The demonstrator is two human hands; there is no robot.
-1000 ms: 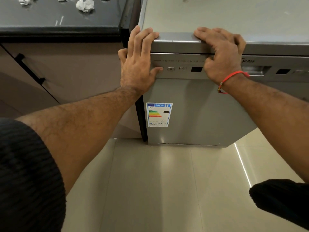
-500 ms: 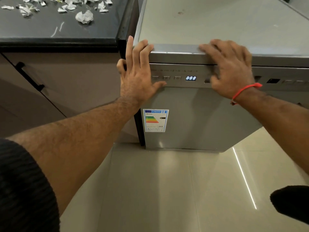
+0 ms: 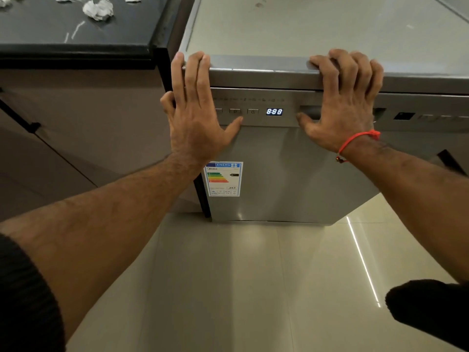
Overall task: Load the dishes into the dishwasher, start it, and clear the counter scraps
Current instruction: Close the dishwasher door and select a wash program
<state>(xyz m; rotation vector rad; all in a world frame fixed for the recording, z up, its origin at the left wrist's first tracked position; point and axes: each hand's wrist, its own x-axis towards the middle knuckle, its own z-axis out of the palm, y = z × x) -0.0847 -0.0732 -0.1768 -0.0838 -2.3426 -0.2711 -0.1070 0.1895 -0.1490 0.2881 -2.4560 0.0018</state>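
Dishwasher (image 3: 291,174) door is standing closed right in front of you, its steel face running down to the floor tiles (image 3: 215,288) nearest your feet. Moving up it, you are passing the energy label (image 3: 223,179) and then reaching the control strip, where the display (image 3: 274,112) is glowing 8:88. Your left hand (image 3: 195,115) is lying flat against the door's left edge, fingers straight and reaching over the top lip, thumb resting just below the row of buttons (image 3: 244,111). Your right hand (image 3: 342,105) is spread beside the display, fingers bending over the top edge, thumb at the recessed handle (image 3: 311,111); it is gripping nothing. The buttons are running in a line left to right, just above your left thumb, so that hand is looking the nearer one for starting the cycle. Farther off, up and to your left, paper scraps (image 3: 97,8) are waiting on the black counter (image 3: 76,36), well apart from both hands.
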